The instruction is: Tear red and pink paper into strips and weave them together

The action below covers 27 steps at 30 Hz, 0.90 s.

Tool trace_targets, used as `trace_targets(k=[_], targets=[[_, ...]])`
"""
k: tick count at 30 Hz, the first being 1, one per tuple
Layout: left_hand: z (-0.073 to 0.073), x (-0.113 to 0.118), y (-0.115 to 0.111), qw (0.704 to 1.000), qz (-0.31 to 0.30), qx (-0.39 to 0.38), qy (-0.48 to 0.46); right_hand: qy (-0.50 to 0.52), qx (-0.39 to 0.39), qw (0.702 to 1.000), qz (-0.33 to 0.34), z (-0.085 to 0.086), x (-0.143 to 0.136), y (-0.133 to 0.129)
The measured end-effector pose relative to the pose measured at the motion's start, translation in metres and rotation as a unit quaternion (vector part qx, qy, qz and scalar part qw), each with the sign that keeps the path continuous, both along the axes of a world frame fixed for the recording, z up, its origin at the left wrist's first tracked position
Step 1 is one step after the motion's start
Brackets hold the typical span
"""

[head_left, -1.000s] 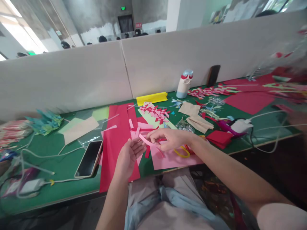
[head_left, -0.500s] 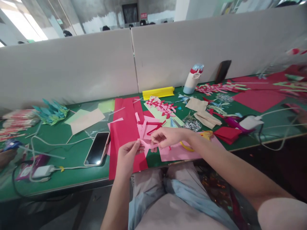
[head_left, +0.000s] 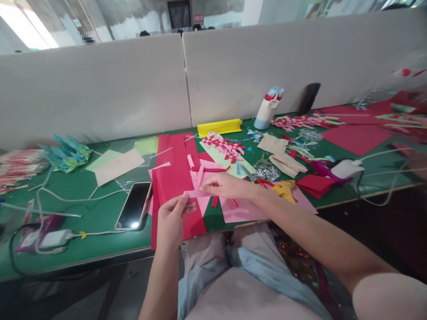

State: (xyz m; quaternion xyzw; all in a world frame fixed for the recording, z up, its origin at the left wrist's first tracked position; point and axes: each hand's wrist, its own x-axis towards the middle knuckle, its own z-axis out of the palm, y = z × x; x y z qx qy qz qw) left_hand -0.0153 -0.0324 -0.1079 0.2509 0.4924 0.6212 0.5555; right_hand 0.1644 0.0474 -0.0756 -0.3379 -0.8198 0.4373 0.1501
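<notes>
A short pink paper strip (head_left: 196, 194) is stretched level between my two hands above the table's front edge. My left hand (head_left: 173, 213) pinches its left end between thumb and fingers. At the other end, my right hand (head_left: 222, 186) has its fingertips closed on the strip. Beneath them lie large red paper sheets (head_left: 170, 178), and a pink sheet (head_left: 247, 211) is partly under my right forearm. Loose red strips (head_left: 215, 201) and pink strips (head_left: 200, 177) are scattered around my hands. Just behind sits a woven red-and-pink paper piece (head_left: 225, 146).
A phone (head_left: 135, 206) lies left of the red sheets. White cables with chargers (head_left: 55, 239) run along both sides. A bottle (head_left: 267, 109) stands near the grey partition (head_left: 116, 89). Yellow-handled scissors (head_left: 285, 190) and a bag of beads (head_left: 266, 170) lie to the right.
The strip, looped and bent before, is now flat and straight between my hands. My right hand has shifted slightly left and up; the red strips beside it have moved.
</notes>
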Motion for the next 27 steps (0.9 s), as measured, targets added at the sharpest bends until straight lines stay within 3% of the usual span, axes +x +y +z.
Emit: trace_targets(k=[7, 16, 27], targets=[[-0.003, -0.003, -0.002, 1.0, 0.01, 0.003, 0.003, 0.015, -0.03, 0.999, -0.011, -0.001, -0.006, -0.002], [-0.013, -0.011, 0.003, 0.998, 0.009, 0.001, 0.069, -0.047, -0.023, 0.999, -0.013, 0.008, -0.006, -0.005], [-0.016, -0.006, 0.001, 0.999, 0.012, -0.004, 0.044, -0.018, -0.035, 0.999, -0.028, 0.0, 0.001, -0.002]])
